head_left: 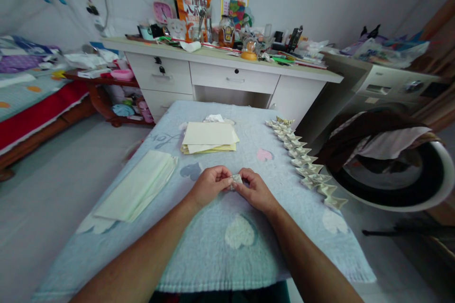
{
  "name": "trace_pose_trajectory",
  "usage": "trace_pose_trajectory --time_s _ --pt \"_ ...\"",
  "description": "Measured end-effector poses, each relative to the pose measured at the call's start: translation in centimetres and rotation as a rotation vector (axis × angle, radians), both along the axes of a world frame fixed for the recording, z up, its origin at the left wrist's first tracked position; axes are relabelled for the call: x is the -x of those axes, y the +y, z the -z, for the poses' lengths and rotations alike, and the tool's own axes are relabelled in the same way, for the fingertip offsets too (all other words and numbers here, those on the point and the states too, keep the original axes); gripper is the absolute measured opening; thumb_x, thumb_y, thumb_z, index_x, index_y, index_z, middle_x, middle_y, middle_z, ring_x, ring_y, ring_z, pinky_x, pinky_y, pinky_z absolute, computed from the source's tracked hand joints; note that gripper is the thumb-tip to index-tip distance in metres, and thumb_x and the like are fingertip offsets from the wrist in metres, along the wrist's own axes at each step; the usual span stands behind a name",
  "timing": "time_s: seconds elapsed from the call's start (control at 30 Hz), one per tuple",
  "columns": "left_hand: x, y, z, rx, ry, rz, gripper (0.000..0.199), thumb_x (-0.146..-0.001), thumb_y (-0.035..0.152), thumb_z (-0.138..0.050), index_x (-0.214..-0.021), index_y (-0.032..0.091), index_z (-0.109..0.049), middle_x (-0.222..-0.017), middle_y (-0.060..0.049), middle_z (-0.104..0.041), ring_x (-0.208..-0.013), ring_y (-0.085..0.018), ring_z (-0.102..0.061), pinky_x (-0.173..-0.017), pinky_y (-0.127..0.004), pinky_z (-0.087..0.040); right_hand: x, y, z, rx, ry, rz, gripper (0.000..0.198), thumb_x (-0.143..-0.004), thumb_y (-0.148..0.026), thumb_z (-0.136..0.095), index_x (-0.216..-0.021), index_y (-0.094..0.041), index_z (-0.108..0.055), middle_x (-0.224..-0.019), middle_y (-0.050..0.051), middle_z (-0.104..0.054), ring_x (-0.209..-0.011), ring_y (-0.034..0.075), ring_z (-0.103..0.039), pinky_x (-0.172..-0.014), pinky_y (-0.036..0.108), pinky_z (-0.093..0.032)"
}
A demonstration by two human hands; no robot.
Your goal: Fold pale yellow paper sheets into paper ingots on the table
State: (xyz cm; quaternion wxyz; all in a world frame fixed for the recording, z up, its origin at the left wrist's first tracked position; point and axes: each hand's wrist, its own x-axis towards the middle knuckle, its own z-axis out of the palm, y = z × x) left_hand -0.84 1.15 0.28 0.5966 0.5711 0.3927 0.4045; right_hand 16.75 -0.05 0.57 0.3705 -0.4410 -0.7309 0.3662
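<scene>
Both hands meet over the middle of the cloth-covered table [209, 236]. Between them is a small folded piece of paper [237, 179], pale with a faint pattern. My left hand [212, 183] pinches its left side with thumb and fingers. From the right, my right hand [254, 189] grips the other side, its thumb lying on the paper. Fingers cover much of the piece, so its full shape is hidden. Beyond the hands lies a stack of cream and yellow paper sheets [209, 134]. To the left rests a long stack of pale green paper [133, 187].
A row of folded paper pieces [300, 156] with pointed ends runs along the table's right side. Behind the table stands a white desk [234, 78] crowded with jars and an orange snack bag [192, 4]. An open washing machine [384, 151] is at right, a bed [31, 94] at left.
</scene>
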Motion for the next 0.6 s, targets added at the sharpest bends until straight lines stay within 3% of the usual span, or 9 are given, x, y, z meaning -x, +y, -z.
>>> trace_pose_trajectory --time_s 0.13,0.3,0.43,0.53,0.6 --pt "-0.3 -0.2 -0.2 0.025 -0.066 -0.035 0.020 -0.073 0.031 -0.066 -0.075 0.015 -0.054 -0.061 0.002 -0.059 -0.056 -0.010 -0.054 -0.057 -0.023 -0.043 0.2 0.0 0.0 0.073 0.114 0.027 0.030 -0.080 -0.048 -0.064 -0.081 -0.019 -0.059 -0.078 0.002 -0.062 -0.078 0.016 -0.055 -0.073 0.028 -0.042" --pt "-0.6 -0.4 0.0 0.012 -0.068 -0.013 0.018 -0.075 0.029 -0.064 -0.075 0.015 -0.053 -0.064 0.002 -0.059 -0.060 -0.011 -0.056 -0.061 -0.024 -0.044 0.4 0.1 0.3 0.141 0.229 -0.005 0.022 -0.085 -0.039 -0.060 -0.079 -0.019 -0.057 -0.072 0.001 -0.063 -0.069 0.014 -0.057 -0.068 0.026 -0.043" --pt "-0.8 -0.6 0.3 -0.084 0.110 -0.083 0.015 -0.076 0.025 -0.061 -0.088 0.016 -0.057 -0.068 0.002 -0.059 -0.060 -0.011 -0.054 -0.059 -0.023 -0.043 0.2 0.2 0.5 -0.038 0.072 0.118 0.008 -0.080 -0.024 -0.060 -0.074 -0.020 -0.056 -0.069 -0.001 -0.057 -0.069 0.014 -0.051 -0.065 0.026 -0.038" --pt "-0.9 -0.9 0.2 -0.227 0.253 -0.167 0.030 -0.073 0.018 -0.062 -0.103 0.019 -0.058 -0.080 0.001 -0.061 -0.061 -0.010 -0.054 -0.058 -0.022 -0.042 0.2 0.2 0.6 -0.234 -0.161 0.165 0.009 -0.074 -0.013 -0.059 -0.071 -0.021 -0.055 -0.071 0.000 -0.056 -0.076 0.017 -0.048 -0.071 0.029 -0.035" --pt "-1.0 -1.0 0.0 -0.340 0.295 -0.174 0.024 -0.073 0.014 -0.060 -0.096 0.020 -0.060 -0.089 -0.001 -0.061 -0.066 -0.010 -0.055 -0.061 -0.022 -0.043 0.2 0.1 0.6 -0.322 -0.323 0.153 0.010 -0.073 -0.011 -0.058 -0.073 -0.020 -0.056 -0.073 0.002 -0.056 -0.078 0.018 -0.046 -0.074 0.031 -0.033"
